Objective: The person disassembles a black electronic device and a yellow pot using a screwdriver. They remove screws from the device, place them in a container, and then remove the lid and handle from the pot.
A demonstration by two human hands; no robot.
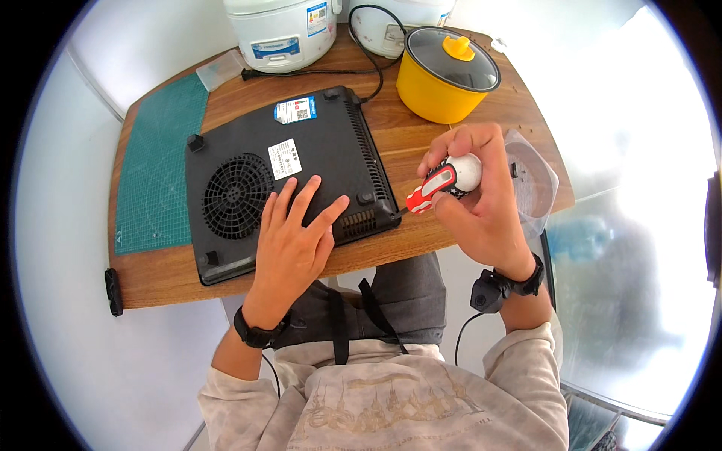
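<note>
A black induction cooker (248,135) lies upside down on the wooden table, its round fan grille, vents, feet and labels facing up. My left hand (291,233) rests on its near part with fingers spread. In my right hand (481,195) is a screwdriver (444,180) with a red, white and black handle and a rounded white end. The screwdriver slants down to the left, and its tip is at the cooker's near right corner, by a small screw hole. Whether the tip sits in a screw is too small to tell.
A green cutting mat (158,165) lies left, partly under the cooker. Behind stand a white rice cooker (282,34), another white appliance (391,34) and a yellow pot (444,86) with glass lid. A clear plastic tray (535,184) lies right; a black cord (323,71) crosses the back.
</note>
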